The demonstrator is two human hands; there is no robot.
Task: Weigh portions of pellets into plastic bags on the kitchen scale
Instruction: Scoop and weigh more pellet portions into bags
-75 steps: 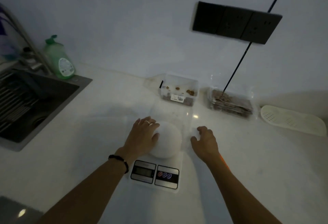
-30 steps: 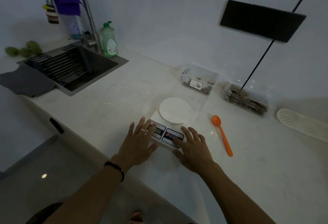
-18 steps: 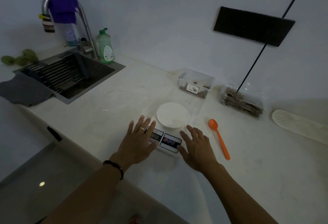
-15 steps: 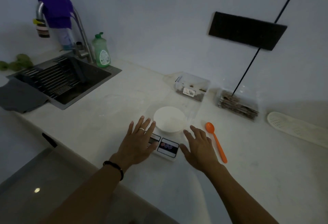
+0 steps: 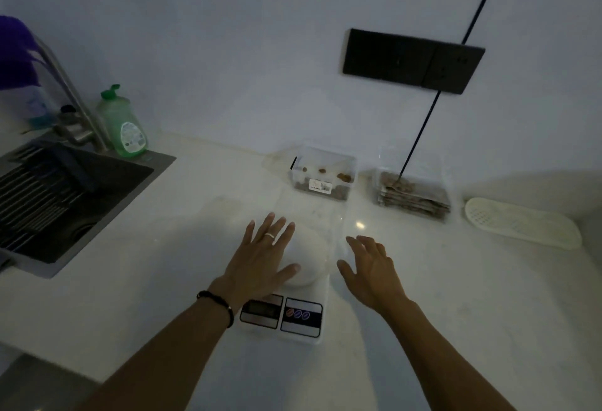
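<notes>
**My hands flat by the scale**

The big white counter (image 5: 456, 296) holds it all. The dark sink (image 5: 65, 202) is far off on my left, with a green soap bottle (image 5: 125, 127) at its corner. By the wall sit a clear box of pellets (image 5: 322, 176) and a stack of filled bags (image 5: 413, 195). The kitchen scale (image 5: 293, 300) is right in front of me. My left hand (image 5: 260, 264) lies open on its round plate, holding nothing. My right hand (image 5: 371, 270) is open just beside it, grip empty. The orange spoon I saw a moment ago is hidden now.
</notes>
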